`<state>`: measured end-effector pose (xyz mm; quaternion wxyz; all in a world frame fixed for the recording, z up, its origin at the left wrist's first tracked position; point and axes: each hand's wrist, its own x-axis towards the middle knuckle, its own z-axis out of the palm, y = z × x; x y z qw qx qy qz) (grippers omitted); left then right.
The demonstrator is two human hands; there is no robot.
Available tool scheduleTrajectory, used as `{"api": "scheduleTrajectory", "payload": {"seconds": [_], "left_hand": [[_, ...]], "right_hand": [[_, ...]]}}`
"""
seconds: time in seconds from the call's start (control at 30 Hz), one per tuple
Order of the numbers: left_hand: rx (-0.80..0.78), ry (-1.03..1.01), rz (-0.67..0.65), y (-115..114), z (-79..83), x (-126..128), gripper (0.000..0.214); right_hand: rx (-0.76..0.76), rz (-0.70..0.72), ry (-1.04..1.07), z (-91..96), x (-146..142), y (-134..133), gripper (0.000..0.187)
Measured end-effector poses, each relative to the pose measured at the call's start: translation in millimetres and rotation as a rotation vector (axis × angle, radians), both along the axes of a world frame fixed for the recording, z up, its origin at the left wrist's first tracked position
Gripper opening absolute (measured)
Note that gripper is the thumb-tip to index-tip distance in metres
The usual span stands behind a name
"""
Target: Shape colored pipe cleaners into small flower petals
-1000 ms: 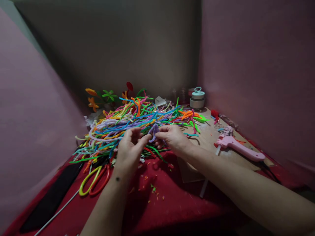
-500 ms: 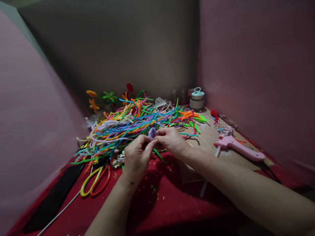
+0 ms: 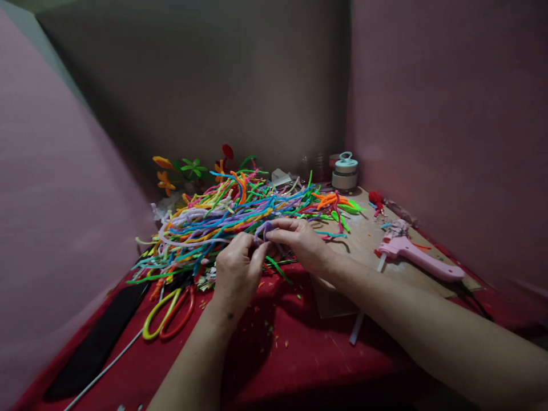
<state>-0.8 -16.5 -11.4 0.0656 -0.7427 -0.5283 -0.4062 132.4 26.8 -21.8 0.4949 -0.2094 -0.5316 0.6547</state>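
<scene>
Purple loop (image 3: 268, 227) has widened between fingers (image 3: 283, 234).

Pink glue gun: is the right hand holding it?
No, the glue gun lies on the brown board while the right hand pinches a purple stem.

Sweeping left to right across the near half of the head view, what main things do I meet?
Flat black strip, scissors with yellow and red loop handles, left hand, purple fuzzy loop, right hand, pink plastic glue gun.

Dim; dark shadows on red cloth (image 3: 317, 357), grey wall (image 3: 205, 85) unevenly lit.
</scene>
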Motion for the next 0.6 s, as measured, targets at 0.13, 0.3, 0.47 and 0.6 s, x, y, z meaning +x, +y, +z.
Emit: {"api": "scheduleTrajectory", "payload": {"seconds": [0.13, 0.3, 0.47, 0.6], "left_hand": [[-0.022, -0.055, -0.046, 1.6, -1.6, 0.0, 0.011], [-0.481, -0.606, -0.384, -1.1, 13.3, -3.8, 0.033], [-0.556, -0.866, -0.367, 0.6, 16.8, -8.7, 0.024], [-0.641, -0.863, -0.342, 1.8, 13.5, -7.0, 0.02]], "right_hand": [[-0.058, -0.005, -0.029, -3.4, -0.9, 2.3, 0.007], [-0.216, 0.144, 0.094, -3.0, 0.7, 3.5, 0.013], [-0.363, 0.425, 0.261, 3.4, 5.5, -1.2, 0.006], [-0.468, 0.542, 0.318, 4.7, 7.6, -2.1, 0.004]]}}
